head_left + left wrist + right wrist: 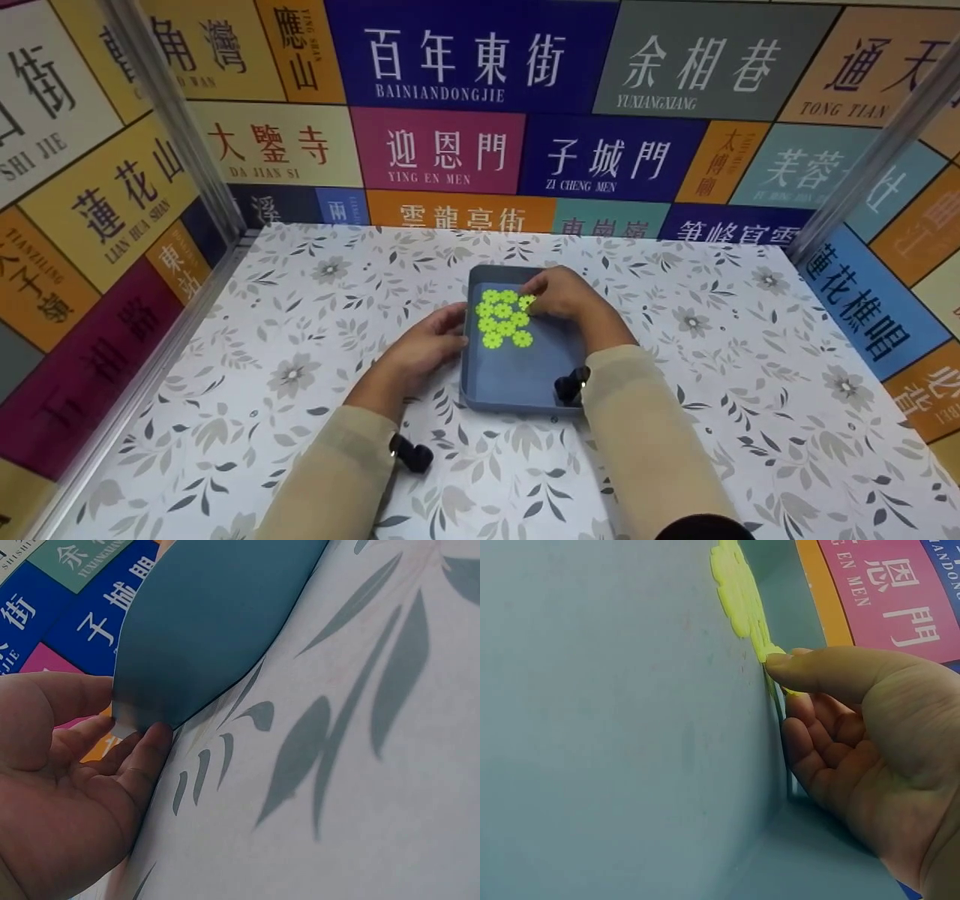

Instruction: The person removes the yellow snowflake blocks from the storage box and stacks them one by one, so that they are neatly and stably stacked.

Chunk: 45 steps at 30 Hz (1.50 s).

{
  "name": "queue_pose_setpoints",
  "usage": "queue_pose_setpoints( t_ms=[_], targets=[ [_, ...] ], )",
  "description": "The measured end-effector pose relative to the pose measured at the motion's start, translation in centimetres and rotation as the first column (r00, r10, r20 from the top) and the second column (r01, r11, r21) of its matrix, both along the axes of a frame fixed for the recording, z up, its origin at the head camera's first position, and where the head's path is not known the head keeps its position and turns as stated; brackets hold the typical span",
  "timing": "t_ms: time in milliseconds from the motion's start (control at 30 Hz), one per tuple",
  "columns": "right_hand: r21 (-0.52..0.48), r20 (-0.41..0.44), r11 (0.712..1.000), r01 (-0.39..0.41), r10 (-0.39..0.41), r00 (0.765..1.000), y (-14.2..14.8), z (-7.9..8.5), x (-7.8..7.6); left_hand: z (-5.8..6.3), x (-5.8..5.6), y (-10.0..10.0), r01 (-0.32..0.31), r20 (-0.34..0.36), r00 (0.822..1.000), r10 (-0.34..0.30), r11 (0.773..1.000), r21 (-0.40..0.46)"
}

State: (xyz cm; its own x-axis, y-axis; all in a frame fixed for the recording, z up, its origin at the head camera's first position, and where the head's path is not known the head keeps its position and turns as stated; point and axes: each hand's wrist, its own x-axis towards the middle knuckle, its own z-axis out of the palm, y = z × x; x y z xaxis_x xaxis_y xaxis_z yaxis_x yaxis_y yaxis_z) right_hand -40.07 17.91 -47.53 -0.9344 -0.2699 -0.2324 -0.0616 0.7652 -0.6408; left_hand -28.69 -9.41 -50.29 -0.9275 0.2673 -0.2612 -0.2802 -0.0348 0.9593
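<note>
My right hand (pixel 562 292) reaches over the far part of a shallow blue-grey tray (pixel 517 382). Its thumb and fingertips pinch a yellow-green, flower-shaped disc (pixel 775 651) at the right side of a cluster. Several more flower-shaped discs (pixel 495 322) lie edge to edge inside the tray, toward its left side. On the tray's left, my left hand (pixel 424 349) holds the wall, with its fingertips at the rim and outer side. In the left wrist view, the tray's outer wall (pixel 217 615) stands beside those fingertips, low over the table.
White cloth with grey leaves and flowers covers the table (pixel 292 375). Colourful panels with printed characters (pixel 465 52) rise behind and at both sides, with clear upright edges (pixel 180 120) at the corners. Small black devices (pixel 411 454) sit at both cuffs.
</note>
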Motion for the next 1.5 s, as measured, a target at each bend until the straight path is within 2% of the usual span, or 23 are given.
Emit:
queue_pose_setpoints(
  t_ms=[200,833,933,1033,1267,1500],
  targets=[
    [0.008,0.021,1.000,-0.002,0.002,1.000,0.3,0.0,-0.1,0.1,-0.1,0.1,0.007,0.003,1.000,-0.007,1.000,-0.007],
    [-0.007,0.002,0.999,-0.049,0.049,0.999,0.5,0.5,0.2,0.2,0.1,0.3,0.013,0.008,1.000,-0.013,1.000,0.007],
    [-0.053,0.003,0.998,-0.028,0.028,1.000,0.6,0.7,0.2,0.2,0.0,0.4,0.012,0.009,1.000,-0.012,1.000,0.002],
    [-0.141,0.022,0.990,0.019,-0.016,1.000,0.5,1.1,0.3,0.2,0.0,0.5,0.012,0.009,1.000,-0.012,1.000,-0.004],
    [-0.286,0.087,0.946,0.153,-0.134,0.987,0.6,2.9,0.5,0.3,0.1,0.3,0.024,0.002,1.000,-0.024,1.000,-0.003],
    [-0.399,0.071,0.905,0.146,-0.128,0.989,1.3,4.3,1.5,0.1,0.1,-0.1,0.033,-0.032,0.999,-0.032,0.999,0.019]
  ],
)
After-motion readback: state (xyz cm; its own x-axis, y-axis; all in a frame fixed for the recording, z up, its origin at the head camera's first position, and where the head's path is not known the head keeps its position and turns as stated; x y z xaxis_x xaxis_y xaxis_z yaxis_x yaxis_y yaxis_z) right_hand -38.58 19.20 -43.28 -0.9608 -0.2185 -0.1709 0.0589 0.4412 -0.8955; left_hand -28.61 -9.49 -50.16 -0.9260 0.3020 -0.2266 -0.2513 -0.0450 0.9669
